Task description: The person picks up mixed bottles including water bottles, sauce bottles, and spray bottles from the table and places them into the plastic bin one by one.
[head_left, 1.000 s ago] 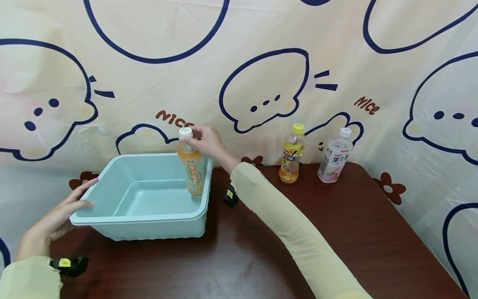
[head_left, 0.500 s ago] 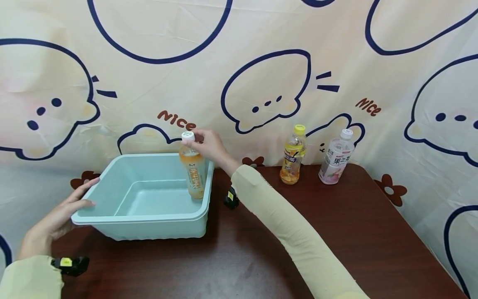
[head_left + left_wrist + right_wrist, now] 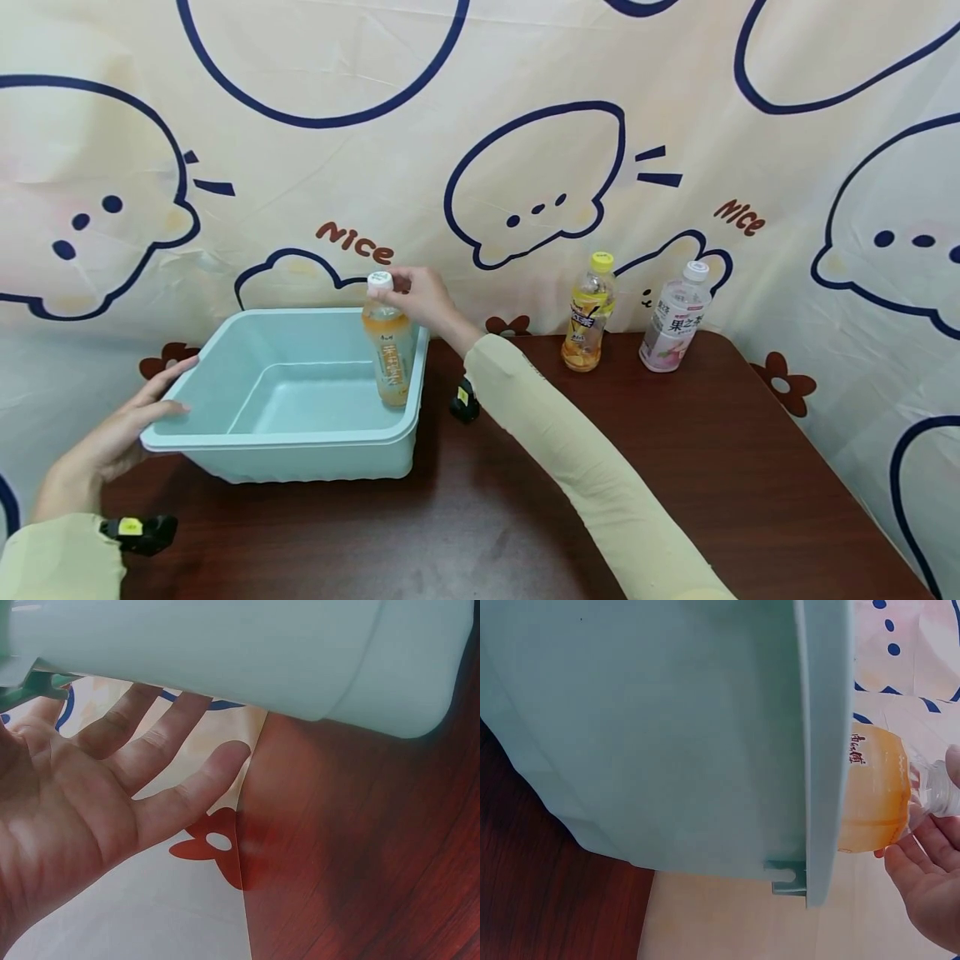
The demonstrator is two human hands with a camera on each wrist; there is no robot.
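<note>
Head view: right hand (image 3: pixel 420 293) pinches the neck of the orange bottle (image 3: pixel 388 354), upright inside the tub (image 3: pixel 285 433) against its right wall; left hand (image 3: pixel 120 433) rests on the tub's left rim; two other bottles (image 3: pixel 588 312) stand well apart on the table (image 3: pixel 675 467); left wrist view alone shows that hand's fingers (image 3: pixel 150 750) straight under the rim; right wrist view shows the bottle (image 3: pixel 874 799) above the tub's rim (image 3: pixel 821 750), fingertips (image 3: pixel 922 847) at its shoulder
</note>
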